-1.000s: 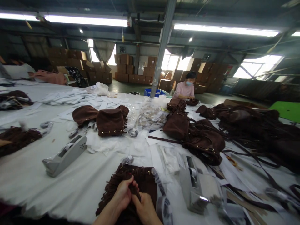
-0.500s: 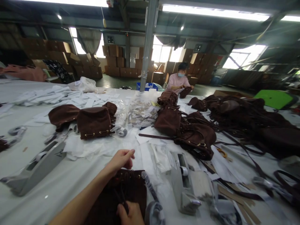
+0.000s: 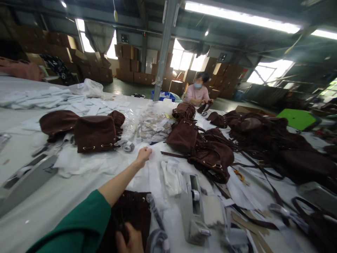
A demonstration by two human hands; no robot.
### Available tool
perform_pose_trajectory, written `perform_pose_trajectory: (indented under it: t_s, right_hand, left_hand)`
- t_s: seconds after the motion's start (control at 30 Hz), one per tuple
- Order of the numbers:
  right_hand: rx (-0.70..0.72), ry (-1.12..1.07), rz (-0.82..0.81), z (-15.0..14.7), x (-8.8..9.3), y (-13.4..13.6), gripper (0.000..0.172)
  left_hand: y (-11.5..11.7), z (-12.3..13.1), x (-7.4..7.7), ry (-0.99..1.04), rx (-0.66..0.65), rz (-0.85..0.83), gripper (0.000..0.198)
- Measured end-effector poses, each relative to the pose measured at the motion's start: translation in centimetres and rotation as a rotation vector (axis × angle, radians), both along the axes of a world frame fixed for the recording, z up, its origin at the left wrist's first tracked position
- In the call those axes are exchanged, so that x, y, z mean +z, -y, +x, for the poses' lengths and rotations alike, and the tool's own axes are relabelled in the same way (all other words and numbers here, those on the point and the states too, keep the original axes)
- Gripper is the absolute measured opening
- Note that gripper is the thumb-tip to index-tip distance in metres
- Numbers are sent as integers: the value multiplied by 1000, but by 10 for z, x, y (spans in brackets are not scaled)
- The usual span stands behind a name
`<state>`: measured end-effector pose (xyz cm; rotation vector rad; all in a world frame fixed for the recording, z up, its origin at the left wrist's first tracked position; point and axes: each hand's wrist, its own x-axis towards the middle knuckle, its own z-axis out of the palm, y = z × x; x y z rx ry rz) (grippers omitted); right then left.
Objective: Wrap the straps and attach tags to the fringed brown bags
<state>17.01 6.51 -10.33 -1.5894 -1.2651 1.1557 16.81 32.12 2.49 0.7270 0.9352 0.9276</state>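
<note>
My left hand [image 3: 144, 155] is stretched forward over the table, fingers closed at the top edge of a thin white sheet [image 3: 156, 172]. Close to my body lies a dark brown suede bag [image 3: 140, 214] with metal eyelets, partly covered by my green-sleeved left arm. My right hand [image 3: 131, 239] rests over this bag, its fingers wrapped round a dark drawstring [image 3: 121, 225]. A plastic-wrapped strip [image 3: 155, 211] lies along the bag's right edge. Beyond my left hand is a pile of small packets [image 3: 152, 128] in clear plastic.
Tape dispensers stand to the right [image 3: 195, 211] and left [image 3: 28, 179]. Brown bags [image 3: 94, 131] sit back left; more bags [image 3: 210, 158] and a large heap [image 3: 265, 140] fill the right. Across the table a masked person [image 3: 197, 92] handles a brown item.
My left hand has moved forward from above the bag to the white sheets. My right hand stays on the drawstring. The view has shifted slightly, and more green sleeve shows.
</note>
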Motion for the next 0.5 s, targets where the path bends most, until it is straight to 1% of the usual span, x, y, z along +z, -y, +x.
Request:
perform_pose_trajectory:
  t_s: [0.07, 0.13, 0.17, 0.23, 0.3, 0.33, 0.4, 0.5]
  right_hand:
    - [-35, -31, -14, -5, 4, -3, 36]
    - [-16, -101, -27, -7, 9, -7, 37]
    - [2, -137, -38, -8, 11, -9, 38]
    - [23, -183, -60, -9, 13, -13, 39]
    - [29, -201, -71, -9, 15, -17, 40]
    - [30, -212, -82, -9, 16, -19, 40]
    - [33, -235, -119, -8, 21, -25, 42]
    - [28, -262, -191, -4, 35, -36, 43]
  left_hand:
    - [3, -37, 4, -34, 97, 23, 23]
    - [22, -83, 6, -54, 174, 52, 10]
    - [39, -108, 5, -52, 191, 65, 8]
    - [83, -152, -3, 18, 137, 74, 12]
    - [135, -182, -18, 81, 49, -32, 17]
    - [159, -190, -26, 107, 21, -106, 20]
    - [197, -194, -41, 155, -13, -226, 26]
    - [233, -182, -58, 177, -55, -319, 39]
